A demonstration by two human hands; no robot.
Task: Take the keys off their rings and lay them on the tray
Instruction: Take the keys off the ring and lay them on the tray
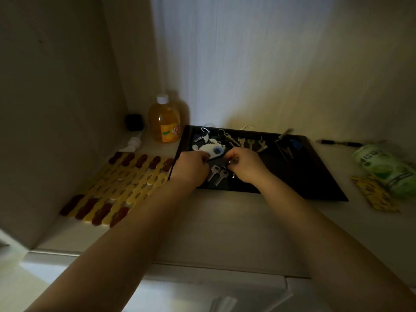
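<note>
A black tray (315, 176) lies on the pale counter. Both hands work over its left part. My left hand (191, 167) grips a white keychain charm with a blue spot (213, 150). My right hand (244, 164) pinches a small metal ring at its fingertips (230, 162). Two silver keys (217, 174) hang or lie just below, between the hands. Several loose keys (247, 143) lie in a row at the tray's far edge, next to a white pixel-shaped charm with a hook (206, 137). A dark bunch with a blue tag (290, 146) sits further right.
An orange liquid bottle (165, 122) and a black cube (134, 122) stand at the back left. A yellow and brown slatted mat (126, 183) lies left of the tray. To the right lie a pen (342, 143), a green packet (387, 167) and a yellow card (374, 195).
</note>
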